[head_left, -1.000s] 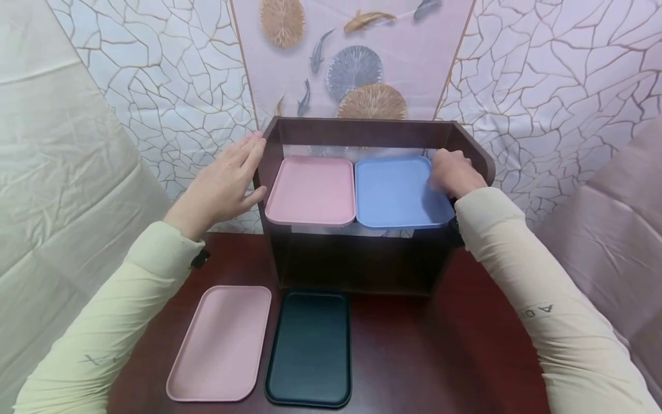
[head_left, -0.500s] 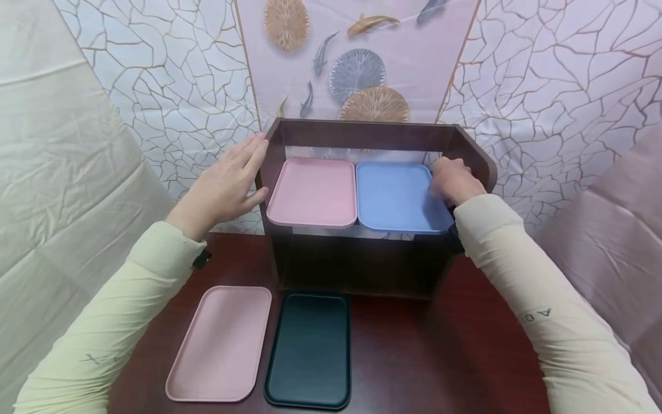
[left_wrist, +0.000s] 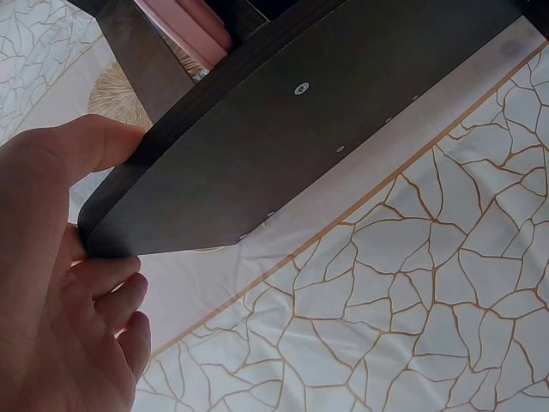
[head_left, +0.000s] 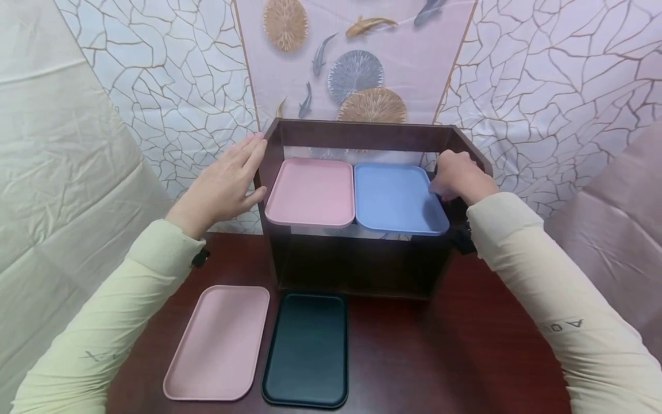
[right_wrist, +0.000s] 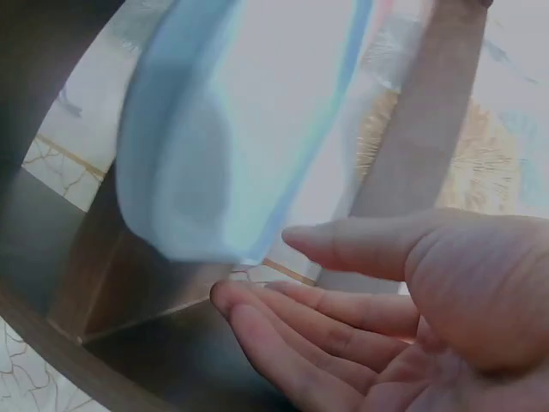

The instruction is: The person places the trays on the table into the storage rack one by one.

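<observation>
A dark brown wooden shelf unit (head_left: 357,132) stands on the table. In its upper part a pink tray (head_left: 311,192) lies on the left and a blue tray (head_left: 398,198) beside it on the right. My left hand (head_left: 222,181) holds the unit's left side panel (left_wrist: 257,154), thumb on one face and fingers round the corner. My right hand (head_left: 460,175) is inside the right end, at the blue tray's right edge. In the right wrist view its thumb and fingers are spread apart, with the tray's edge just beyond the fingertips.
Another pink tray (head_left: 219,342) and a dark green tray (head_left: 307,349) lie side by side on the reddish-brown table (head_left: 408,356) in front of the unit. Patterned cloth (head_left: 538,92) hangs behind, and plain cloth hangs at both sides.
The blue tray's front edge has come down slightly and the tray has shifted a little left. My right hand has let go and drawn right, away from its edge. My left hand stays put.
</observation>
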A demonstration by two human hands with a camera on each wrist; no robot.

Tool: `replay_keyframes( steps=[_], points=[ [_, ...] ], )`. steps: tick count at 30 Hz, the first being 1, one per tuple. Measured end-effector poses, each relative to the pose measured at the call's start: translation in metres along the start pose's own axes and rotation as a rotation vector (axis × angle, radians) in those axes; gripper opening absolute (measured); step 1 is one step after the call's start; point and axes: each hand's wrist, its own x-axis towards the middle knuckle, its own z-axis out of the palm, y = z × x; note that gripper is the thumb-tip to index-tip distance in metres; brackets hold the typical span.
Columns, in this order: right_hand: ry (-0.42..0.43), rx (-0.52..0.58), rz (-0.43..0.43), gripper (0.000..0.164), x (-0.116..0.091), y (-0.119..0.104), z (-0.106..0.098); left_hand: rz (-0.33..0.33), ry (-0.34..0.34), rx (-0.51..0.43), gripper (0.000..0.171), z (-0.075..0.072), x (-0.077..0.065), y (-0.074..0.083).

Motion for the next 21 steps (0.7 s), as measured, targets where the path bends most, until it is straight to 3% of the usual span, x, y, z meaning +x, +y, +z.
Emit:
replay_keyframes(
  steps=[8,21],
  points=[
    [-0.023,-0.047,-0.103,0.032,-0.008,0.0,-0.016,0.002,0.0,0.005,0.079,0.0,0.0,-0.002],
    [-0.138,0.114,-0.258,0.036,-0.048,-0.001,-0.031,0.001,-0.01,-0.001,0.08,-0.001,0.001,-0.002]
  ],
)
